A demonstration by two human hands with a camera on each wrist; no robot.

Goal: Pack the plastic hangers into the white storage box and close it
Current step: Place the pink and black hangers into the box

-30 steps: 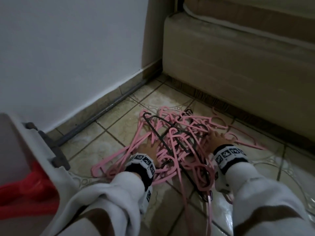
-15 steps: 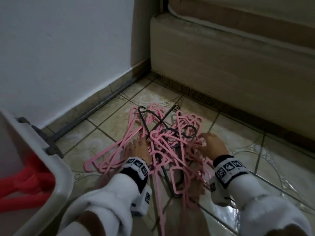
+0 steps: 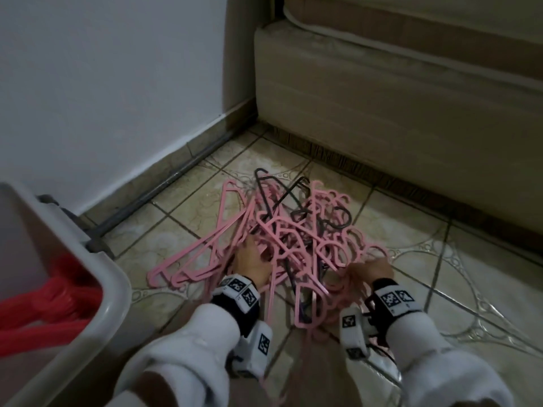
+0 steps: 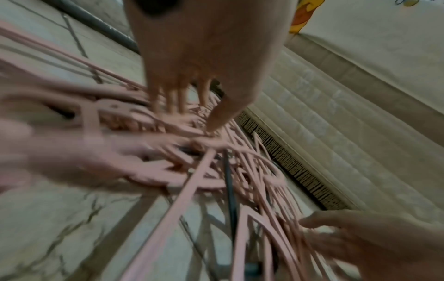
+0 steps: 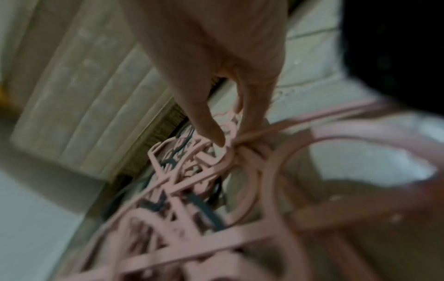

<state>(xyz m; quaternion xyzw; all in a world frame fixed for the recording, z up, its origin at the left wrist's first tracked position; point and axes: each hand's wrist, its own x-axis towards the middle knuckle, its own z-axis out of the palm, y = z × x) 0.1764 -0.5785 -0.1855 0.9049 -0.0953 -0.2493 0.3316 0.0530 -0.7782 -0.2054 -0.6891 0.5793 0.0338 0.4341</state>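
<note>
Head view: white storage box (image 3: 111,292), open at near left for loading, then the tangled pink hangers (image 3: 293,239) on the floor, bracketed by left hand (image 3: 252,264), fingers spread, and right hand (image 3: 371,270) pinching strands, probably to gather them.

No readable text, label or brand; wrist bands (image 3: 241,291) bear only square black-white markers.
</note>
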